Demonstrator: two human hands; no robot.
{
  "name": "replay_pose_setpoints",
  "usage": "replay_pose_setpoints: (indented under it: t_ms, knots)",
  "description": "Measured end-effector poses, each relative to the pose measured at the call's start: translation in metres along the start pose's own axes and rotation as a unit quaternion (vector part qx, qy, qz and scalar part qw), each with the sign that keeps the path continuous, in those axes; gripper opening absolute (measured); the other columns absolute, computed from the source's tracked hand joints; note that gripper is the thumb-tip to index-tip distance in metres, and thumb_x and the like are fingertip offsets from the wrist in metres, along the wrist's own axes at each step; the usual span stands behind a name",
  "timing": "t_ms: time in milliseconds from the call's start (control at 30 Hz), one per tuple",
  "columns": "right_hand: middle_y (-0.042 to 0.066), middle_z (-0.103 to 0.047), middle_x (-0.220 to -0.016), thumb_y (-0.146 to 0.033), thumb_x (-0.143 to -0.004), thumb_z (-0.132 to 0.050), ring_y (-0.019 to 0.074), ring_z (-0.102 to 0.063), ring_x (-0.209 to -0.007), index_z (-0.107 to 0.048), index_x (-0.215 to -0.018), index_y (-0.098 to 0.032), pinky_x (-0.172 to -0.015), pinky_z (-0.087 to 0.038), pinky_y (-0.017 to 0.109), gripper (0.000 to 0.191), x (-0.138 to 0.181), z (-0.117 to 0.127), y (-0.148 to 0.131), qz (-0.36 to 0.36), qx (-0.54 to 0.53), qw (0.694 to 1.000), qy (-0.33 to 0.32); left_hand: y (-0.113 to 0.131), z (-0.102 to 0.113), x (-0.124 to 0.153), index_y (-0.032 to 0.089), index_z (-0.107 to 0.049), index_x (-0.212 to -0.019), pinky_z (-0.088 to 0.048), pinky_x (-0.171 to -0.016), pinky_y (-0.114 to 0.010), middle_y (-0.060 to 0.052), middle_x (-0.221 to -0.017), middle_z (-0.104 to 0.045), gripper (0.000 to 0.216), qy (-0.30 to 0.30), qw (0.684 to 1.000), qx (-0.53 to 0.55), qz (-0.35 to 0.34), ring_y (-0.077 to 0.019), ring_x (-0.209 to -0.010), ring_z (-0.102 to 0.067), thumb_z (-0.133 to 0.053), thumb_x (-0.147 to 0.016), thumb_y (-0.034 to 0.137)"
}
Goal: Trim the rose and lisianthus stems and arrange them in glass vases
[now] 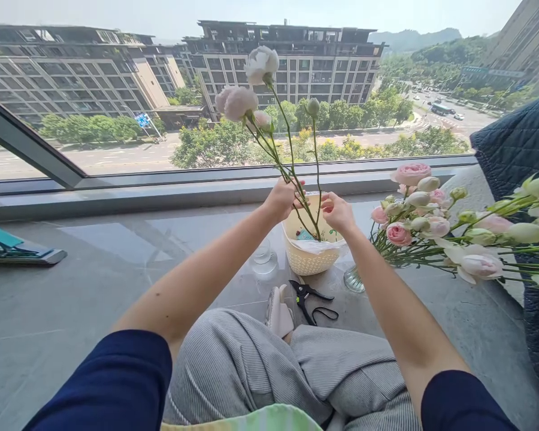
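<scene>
My left hand is closed around the stems of a spray of pale pink roses, held upright over a cream woven-pattern bin. A white bloom tops the spray, and a green bud rises on its right-hand stem. The lower stems reach down to the bin's mouth. Beside that bud's stem, my right hand has its fingers pinched together; what lies between them is too small to make out. A white liner and some scraps show inside the bin.
Black-handled pruning shears lie on the grey tiled floor beside a pale slipper. A clear glass stands left of the bin. At right, many pink roses lean near a ribbed glass vase. A teal-topped object sits far left.
</scene>
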State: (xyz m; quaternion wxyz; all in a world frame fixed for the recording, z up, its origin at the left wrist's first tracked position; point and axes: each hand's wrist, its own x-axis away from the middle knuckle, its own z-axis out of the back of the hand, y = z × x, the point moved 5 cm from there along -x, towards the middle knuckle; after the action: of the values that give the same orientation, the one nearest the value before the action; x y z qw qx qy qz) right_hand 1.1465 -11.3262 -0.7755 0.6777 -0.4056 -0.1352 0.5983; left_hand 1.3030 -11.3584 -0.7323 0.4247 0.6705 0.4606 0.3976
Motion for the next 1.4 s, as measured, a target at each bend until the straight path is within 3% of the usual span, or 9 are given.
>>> replay_pose_setpoints:
  t_ms: [133,233,333,433,633,900,1033,1167,1400]
  knots:
    - [0.005,-0.071,-0.085,-0.023,-0.074,-0.061,0.0178,-0.063,-0.076,-0.068,-0.076,-0.019,-0.079,-0.048,0.034,0.009,0.016,0.01,0.009,-0.027,-0.012,0.999,0.019,0.001,-0.002,0.003,0.019,-0.04,-0.085,-0.056,-0.08,-0.048,-0.006,-0.106,-0.056,0.008,0.018,1.0,-0.01,0.008,-0.0167,-0.086,-0.059,-0.041,-0.09,0.013]
    - [0.005,-0.071,-0.086,-0.031,-0.081,-0.054,0.016,-0.062,-0.072,-0.07,-0.093,-0.019,-0.074,-0.049,0.032,0.024,0.032,0.014,0.005,-0.019,-0.086,0.996,0.027,0.0,-0.006,0.005,0.02,-0.038,-0.086,-0.054,-0.083,-0.049,-0.005,-0.103,-0.056,0.009,0.019,1.0,-0.019,0.007,-0.0164,-0.087,-0.06,-0.036,-0.093,0.014]
    - [0.004,-0.069,-0.081,-0.042,-0.083,-0.052,0.0132,-0.058,-0.065,-0.067,-0.106,-0.019,-0.062,-0.048,0.026,0.036,0.043,0.006,0.0,-0.008,-0.181,0.982,-0.045,0.0,-0.008,0.005,0.02,-0.036,-0.085,-0.053,-0.084,-0.047,-0.005,-0.102,-0.056,0.01,0.02,0.999,-0.028,-0.004,-0.0163,-0.089,-0.06,-0.035,-0.094,0.015]
    - [0.001,-0.065,-0.07,-0.045,-0.081,-0.056,0.0112,-0.054,-0.057,-0.067,-0.094,-0.018,-0.056,-0.045,0.024,0.032,0.045,-0.001,-0.004,0.009,-0.211,0.975,-0.071,0.002,-0.012,0.004,0.021,-0.035,-0.085,-0.053,-0.083,-0.044,-0.004,-0.1,-0.056,0.011,0.017,0.999,-0.033,-0.017,-0.0162,-0.09,-0.06,-0.036,-0.094,0.016]
    - [-0.002,-0.06,-0.058,-0.038,-0.08,-0.056,0.0132,-0.058,-0.054,-0.057,-0.069,-0.02,-0.058,-0.044,0.025,0.02,0.036,0.003,-0.011,0.008,-0.19,0.982,-0.002,0.01,-0.016,0.005,0.02,-0.041,-0.092,-0.05,-0.086,-0.043,-0.006,-0.106,-0.054,0.012,-0.008,0.999,-0.016,-0.036,-0.0169,-0.095,-0.059,-0.05,-0.086,0.013]
    - [-0.002,-0.062,-0.057,-0.037,-0.081,-0.054,0.0142,-0.06,-0.054,-0.058,-0.07,-0.021,-0.063,-0.045,0.026,0.02,0.036,0.0,-0.014,0.002,-0.168,0.985,0.028,-0.003,0.003,0.016,0.024,-0.049,-0.116,-0.043,-0.1,-0.039,-0.007,-0.126,-0.049,0.061,-0.16,0.986,-0.005,-0.054,-0.015,-0.105,-0.058,-0.075,-0.064,0.008]
    - [-0.002,-0.061,-0.056,-0.037,-0.081,-0.052,0.0144,-0.059,-0.053,-0.058,-0.07,-0.021,-0.061,-0.045,0.026,0.021,0.036,-0.008,-0.015,0.009,-0.179,0.983,0.027,-0.022,0.015,0.017,0.025,-0.048,-0.123,-0.042,-0.102,-0.042,-0.009,-0.129,-0.051,0.068,-0.169,0.984,0.017,-0.051,-0.0179,-0.107,-0.06,-0.075,-0.064,0.004]
    - [-0.003,-0.06,-0.056,-0.038,-0.081,-0.052,0.0144,-0.059,-0.052,-0.059,-0.073,-0.021,-0.061,-0.046,0.027,0.02,0.037,-0.012,-0.016,0.008,-0.188,0.982,0.027,-0.03,0.022,0.019,0.023,-0.05,-0.119,-0.043,-0.101,-0.048,-0.011,-0.127,-0.055,0.065,-0.157,0.986,0.03,-0.054,-0.0202,-0.104,-0.062,-0.078,-0.063,0.008]
    - [-0.002,-0.062,-0.059,-0.037,-0.081,-0.052,0.0144,-0.061,-0.055,-0.058,-0.075,-0.021,-0.064,-0.047,0.027,0.018,0.039,-0.015,-0.016,-0.013,-0.199,0.98,0.013,-0.029,0.025,0.022,0.018,-0.056,-0.092,-0.048,-0.096,-0.045,-0.008,-0.112,-0.062,0.032,-0.181,0.979,-0.002,-0.089,-0.0192,-0.102,-0.063,-0.078,-0.07,0.028]
